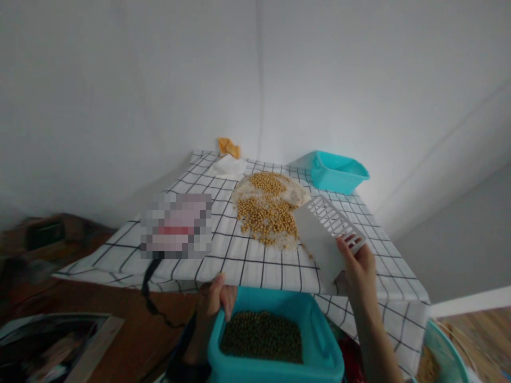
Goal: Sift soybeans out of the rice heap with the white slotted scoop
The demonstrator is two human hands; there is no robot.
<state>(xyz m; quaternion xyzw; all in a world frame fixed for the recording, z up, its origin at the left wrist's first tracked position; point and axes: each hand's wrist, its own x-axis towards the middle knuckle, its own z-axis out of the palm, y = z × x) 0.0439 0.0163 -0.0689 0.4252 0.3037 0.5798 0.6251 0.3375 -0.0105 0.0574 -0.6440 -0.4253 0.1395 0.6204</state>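
My right hand [359, 266] is closed on the slotted edge of a white plastic panel [319, 236], which sits at a slant over the table beside a pile of yellow beans [267, 215]. Some pale, crumbly material lies under and around the beans. Below the table's front edge, my left hand [219, 298] grips the left rim of a teal basin [275, 367]. Small dark greenish beans [263, 338] cover its bottom. The ends of my left fingers are partly hidden.
A checked cloth [255, 271] covers the table. Another teal basin [339, 173] stands at the back right. A white cloth [227, 167] and an orange cloth [229, 148] lie at the back. A blurred-out pink object [179, 223] with a black strap is at left.
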